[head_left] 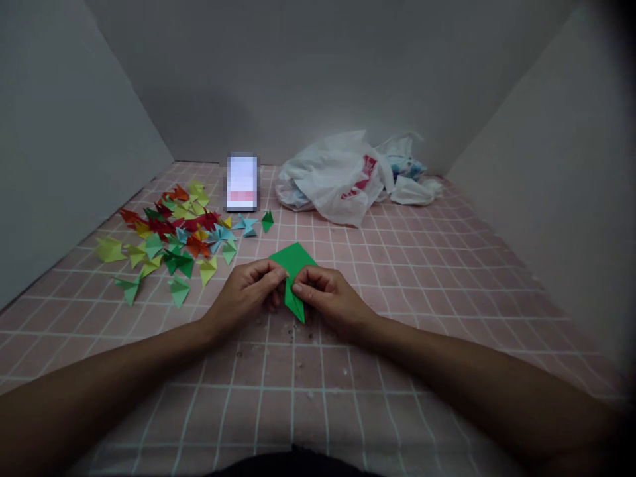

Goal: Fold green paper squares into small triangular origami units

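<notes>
We find the left hand and the right hand each pinching, fingers and thumb pressed together, a bright green folded paper sheet. The sheet is held between them at centre, its lower point directed toward us, above a pink grid-lined mat. Beyond the left hand lies a scattered heap of small folded paper pieces in red, yellow, green and pale blue. Farther back we note a pale rectangular object, too blurred to identify, and, to its right, a crumpled white plastic bag near the grey back wall.
</notes>
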`<action>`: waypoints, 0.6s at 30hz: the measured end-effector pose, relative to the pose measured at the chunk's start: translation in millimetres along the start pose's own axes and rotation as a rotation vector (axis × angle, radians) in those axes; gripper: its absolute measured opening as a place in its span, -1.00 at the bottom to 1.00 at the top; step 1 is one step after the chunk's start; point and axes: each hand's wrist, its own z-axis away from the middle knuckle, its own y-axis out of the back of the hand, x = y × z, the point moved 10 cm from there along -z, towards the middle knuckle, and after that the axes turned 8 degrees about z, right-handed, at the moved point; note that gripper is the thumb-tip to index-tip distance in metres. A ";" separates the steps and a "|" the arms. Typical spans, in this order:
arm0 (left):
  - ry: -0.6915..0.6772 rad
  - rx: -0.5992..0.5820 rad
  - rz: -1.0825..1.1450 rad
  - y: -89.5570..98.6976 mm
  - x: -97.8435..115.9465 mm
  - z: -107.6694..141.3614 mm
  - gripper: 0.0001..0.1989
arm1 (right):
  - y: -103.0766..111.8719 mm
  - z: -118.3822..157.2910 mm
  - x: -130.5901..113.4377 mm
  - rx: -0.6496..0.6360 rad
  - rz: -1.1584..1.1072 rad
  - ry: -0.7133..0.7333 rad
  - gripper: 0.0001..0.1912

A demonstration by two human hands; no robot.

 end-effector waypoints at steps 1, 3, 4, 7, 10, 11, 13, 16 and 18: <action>0.003 -0.004 0.011 -0.3 -0.9 -0.6 -0.70 | 0.4 -0.1 0.1 0.003 0.000 0.001 -0.75; 0.020 -0.014 0.024 -1.4 -4.0 -1.3 -0.71 | 0.8 -0.2 -0.4 0.009 0.008 0.004 -0.75; 0.030 -0.017 0.021 -1.9 -5.8 -1.2 -0.72 | 0.5 -0.3 -0.6 0.008 0.013 0.003 -0.75; 0.040 0.000 -0.009 -0.4 -9.5 -0.3 -0.73 | -1.5 -0.8 -1.9 -0.006 0.036 0.004 -0.71; 0.020 0.007 -0.025 0.8 -8.9 -0.1 -0.71 | -2.4 -1.1 -2.6 -0.016 0.047 0.010 -0.70; 0.016 0.002 -0.015 0.5 -8.5 -0.6 -0.71 | -2.2 -1.1 -2.3 -0.015 0.041 0.009 -0.71; 0.014 0.007 0.030 1.6 -7.7 -1.9 -0.71 | -1.7 -0.9 -0.9 -0.015 0.021 0.001 -0.73; 0.013 0.016 0.097 4.2 -5.6 -3.8 -0.77 | -0.6 -0.3 0.1 -0.011 0.000 -0.003 -0.75; 0.026 0.008 0.099 4.7 -5.5 -4.5 -0.82 | 0.1 -0.1 0.1 -0.008 -0.010 -0.004 -0.75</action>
